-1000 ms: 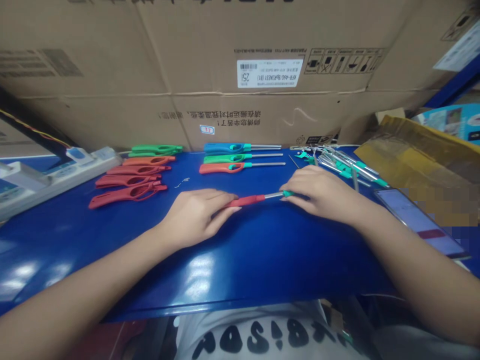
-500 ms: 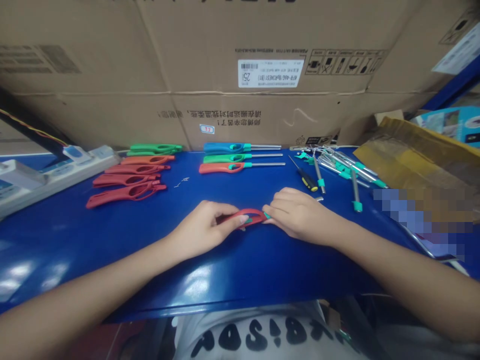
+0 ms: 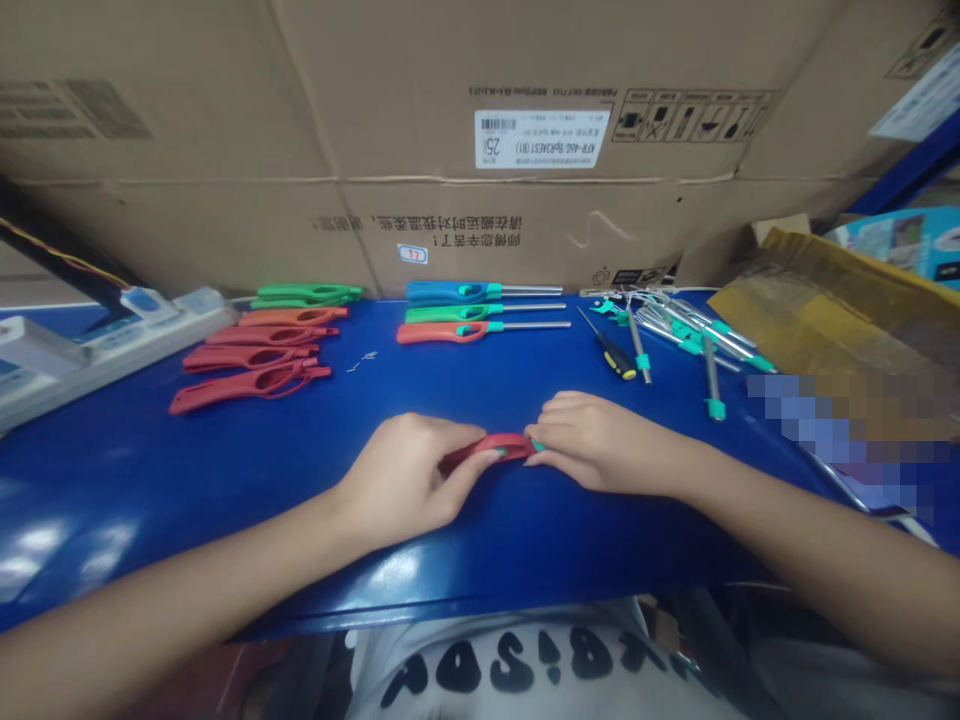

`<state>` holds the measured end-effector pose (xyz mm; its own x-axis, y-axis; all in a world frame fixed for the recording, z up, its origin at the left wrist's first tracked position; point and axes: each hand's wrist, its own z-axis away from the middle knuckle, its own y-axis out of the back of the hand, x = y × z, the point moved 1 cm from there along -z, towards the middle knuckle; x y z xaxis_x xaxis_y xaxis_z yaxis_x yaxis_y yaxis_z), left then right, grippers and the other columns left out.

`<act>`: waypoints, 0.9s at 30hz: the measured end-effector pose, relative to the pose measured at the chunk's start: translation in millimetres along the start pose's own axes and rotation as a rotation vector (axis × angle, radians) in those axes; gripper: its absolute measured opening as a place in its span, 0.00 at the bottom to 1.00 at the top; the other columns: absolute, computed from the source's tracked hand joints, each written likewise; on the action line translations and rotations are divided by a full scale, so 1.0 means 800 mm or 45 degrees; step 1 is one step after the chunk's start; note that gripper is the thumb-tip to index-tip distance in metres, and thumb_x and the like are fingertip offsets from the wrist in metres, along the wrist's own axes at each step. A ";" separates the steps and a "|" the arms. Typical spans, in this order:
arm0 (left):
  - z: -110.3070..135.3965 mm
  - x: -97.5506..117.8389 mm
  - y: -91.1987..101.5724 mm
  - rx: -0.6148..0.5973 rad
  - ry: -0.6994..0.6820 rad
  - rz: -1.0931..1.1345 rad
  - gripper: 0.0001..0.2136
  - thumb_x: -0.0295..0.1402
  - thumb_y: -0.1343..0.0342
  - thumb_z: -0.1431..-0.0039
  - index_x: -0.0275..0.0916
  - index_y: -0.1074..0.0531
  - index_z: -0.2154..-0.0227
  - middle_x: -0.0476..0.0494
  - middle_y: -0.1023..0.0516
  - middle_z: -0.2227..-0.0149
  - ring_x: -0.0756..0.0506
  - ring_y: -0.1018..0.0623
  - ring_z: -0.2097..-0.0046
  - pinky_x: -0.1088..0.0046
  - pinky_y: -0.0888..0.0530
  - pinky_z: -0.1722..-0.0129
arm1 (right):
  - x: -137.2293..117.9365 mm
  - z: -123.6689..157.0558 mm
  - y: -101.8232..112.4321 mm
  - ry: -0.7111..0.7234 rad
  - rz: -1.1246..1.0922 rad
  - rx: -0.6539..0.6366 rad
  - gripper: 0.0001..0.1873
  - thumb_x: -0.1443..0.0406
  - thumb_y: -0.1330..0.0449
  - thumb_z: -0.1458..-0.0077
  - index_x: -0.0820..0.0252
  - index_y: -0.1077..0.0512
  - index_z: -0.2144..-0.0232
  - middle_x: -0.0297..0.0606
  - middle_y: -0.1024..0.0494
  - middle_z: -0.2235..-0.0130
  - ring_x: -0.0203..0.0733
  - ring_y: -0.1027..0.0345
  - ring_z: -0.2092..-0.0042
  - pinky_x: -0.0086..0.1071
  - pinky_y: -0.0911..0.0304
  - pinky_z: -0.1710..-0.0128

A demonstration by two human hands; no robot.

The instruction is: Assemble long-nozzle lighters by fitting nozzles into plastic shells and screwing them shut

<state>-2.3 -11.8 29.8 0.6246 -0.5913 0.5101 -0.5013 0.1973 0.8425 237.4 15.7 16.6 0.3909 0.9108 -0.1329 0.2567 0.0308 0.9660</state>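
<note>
Both my hands grip one red plastic lighter handle [image 3: 499, 446] low over the blue table [image 3: 225, 470]. My left hand [image 3: 409, 475] is closed on its left end, thumb and fingers pinching it. Closed on its right end is my right hand [image 3: 589, 440], where a bit of green plastic shows at the fingertips. The metal tube of this piece is hidden under my right hand.
Red and green empty handle shells [image 3: 255, 350] lie at the left. Three finished lighters [image 3: 480, 312] lie at the back centre. A screwdriver [image 3: 611, 350] and several metal tubes with green ends [image 3: 690, 335] lie at the right. Cardboard boxes [image 3: 465, 150] wall the back; a power strip [image 3: 112, 335] lies at the left.
My right hand slid left from the tube's far end until it met my left hand at the red handle. Both hands came nearer to me. The screwdriver and tubes became visible.
</note>
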 end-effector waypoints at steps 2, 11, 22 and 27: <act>0.002 0.002 0.002 0.026 -0.068 -0.064 0.15 0.40 0.50 0.30 0.41 0.20 0.63 0.48 0.22 0.74 0.49 0.28 0.75 0.74 0.37 0.74 | 0.000 -0.001 0.000 -0.014 -0.062 -0.003 0.15 0.63 0.48 0.30 0.64 0.25 0.65 0.40 0.22 0.69 0.41 0.34 0.66 0.35 0.41 0.60; -0.001 0.002 0.006 -0.041 0.133 0.058 0.17 0.43 0.49 0.32 0.40 0.18 0.67 0.50 0.25 0.79 0.51 0.33 0.78 0.74 0.40 0.77 | -0.011 -0.003 -0.007 0.015 0.249 0.094 0.17 0.63 0.49 0.30 0.65 0.26 0.68 0.39 0.26 0.73 0.41 0.39 0.69 0.35 0.45 0.64; -0.014 -0.016 0.003 0.025 0.117 0.161 0.15 0.43 0.47 0.33 0.41 0.17 0.62 0.50 0.20 0.74 0.51 0.29 0.75 0.76 0.37 0.75 | 0.003 -0.005 0.003 0.023 0.277 0.163 0.17 0.62 0.49 0.30 0.67 0.25 0.63 0.42 0.23 0.69 0.43 0.35 0.66 0.37 0.42 0.61; -0.013 -0.021 0.013 0.101 -0.140 -0.080 0.12 0.39 0.46 0.32 0.42 0.19 0.57 0.49 0.18 0.70 0.50 0.25 0.73 0.74 0.33 0.72 | 0.018 0.002 0.018 0.027 0.139 0.171 0.15 0.62 0.46 0.31 0.67 0.24 0.54 0.44 0.19 0.62 0.45 0.30 0.60 0.39 0.37 0.56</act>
<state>-11.4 8.1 31.7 0.5894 -0.6834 0.4308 -0.5113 0.0972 0.8539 248.1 28.7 28.1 0.4048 0.9141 -0.0228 0.3300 -0.1228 0.9360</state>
